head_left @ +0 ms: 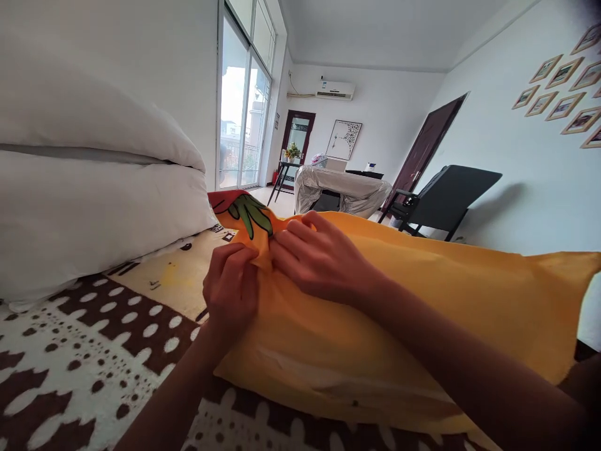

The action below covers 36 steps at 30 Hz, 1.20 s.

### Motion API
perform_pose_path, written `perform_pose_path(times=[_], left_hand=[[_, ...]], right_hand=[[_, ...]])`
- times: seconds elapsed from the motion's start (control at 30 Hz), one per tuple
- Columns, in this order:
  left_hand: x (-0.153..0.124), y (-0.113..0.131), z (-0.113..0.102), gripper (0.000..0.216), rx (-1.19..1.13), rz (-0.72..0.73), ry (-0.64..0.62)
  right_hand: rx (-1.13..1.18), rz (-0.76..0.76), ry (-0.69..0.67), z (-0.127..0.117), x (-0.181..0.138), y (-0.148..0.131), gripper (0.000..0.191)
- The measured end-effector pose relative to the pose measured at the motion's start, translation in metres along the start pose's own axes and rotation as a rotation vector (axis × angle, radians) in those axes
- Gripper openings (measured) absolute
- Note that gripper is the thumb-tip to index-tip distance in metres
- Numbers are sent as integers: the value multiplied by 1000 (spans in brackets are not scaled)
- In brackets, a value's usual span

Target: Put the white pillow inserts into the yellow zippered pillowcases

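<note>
A large yellow pillowcase (422,294) lies across the bed in front of me, filled out by something soft, with a paler shape showing through its lower side. Near its left end, the cloth is bunched up, and a red and green printed patch (248,213) folds over there. My left hand (232,282) is closed on the gathered fabric at that end. Right beside it, my right hand (314,254) pinches the same cloth, its fingers curled. What lies under the fingers is hidden.
Two white pillows (94,213) are stacked at the left. Beneath everything is a brown and cream patterned blanket (126,319). Beyond the bed stand a plastic-covered piece of furniture (310,188) and a dark reclining chair (451,197). A glass sliding door (244,119) is at the back left.
</note>
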<state>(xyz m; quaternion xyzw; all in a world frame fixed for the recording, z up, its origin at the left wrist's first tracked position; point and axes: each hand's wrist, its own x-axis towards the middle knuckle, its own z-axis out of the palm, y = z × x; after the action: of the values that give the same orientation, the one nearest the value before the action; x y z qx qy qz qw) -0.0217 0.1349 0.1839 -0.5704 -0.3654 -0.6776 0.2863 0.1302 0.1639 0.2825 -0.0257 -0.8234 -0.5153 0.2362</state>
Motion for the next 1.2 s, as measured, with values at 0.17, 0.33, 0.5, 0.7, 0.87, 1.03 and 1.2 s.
perform_pose_path(times=[0.17,0.33,0.5,0.7,0.87,1.03,1.2], left_hand=[[-5,-4,4,21,-200,-114,6],[0,-6,2,18,-236,-84,5],[7,-1,0,19,-47,19,36],[4,1,-4,15,-121,-188,3],[12,0,-12,8,-63,-61,-115],[16,0,-14,16,27,76,-35],[14,2,-17,21,87,179,66]], right_hand=[[-84,-79,92,7,-3,-1,29],[-10,84,184,10,-5,-1,25],[215,432,216,11,-1,-6,17],[429,506,155,7,7,-10,10],[302,336,122,5,8,-9,19],[204,265,117,-1,2,-6,21],[183,342,132,-4,0,-6,26]])
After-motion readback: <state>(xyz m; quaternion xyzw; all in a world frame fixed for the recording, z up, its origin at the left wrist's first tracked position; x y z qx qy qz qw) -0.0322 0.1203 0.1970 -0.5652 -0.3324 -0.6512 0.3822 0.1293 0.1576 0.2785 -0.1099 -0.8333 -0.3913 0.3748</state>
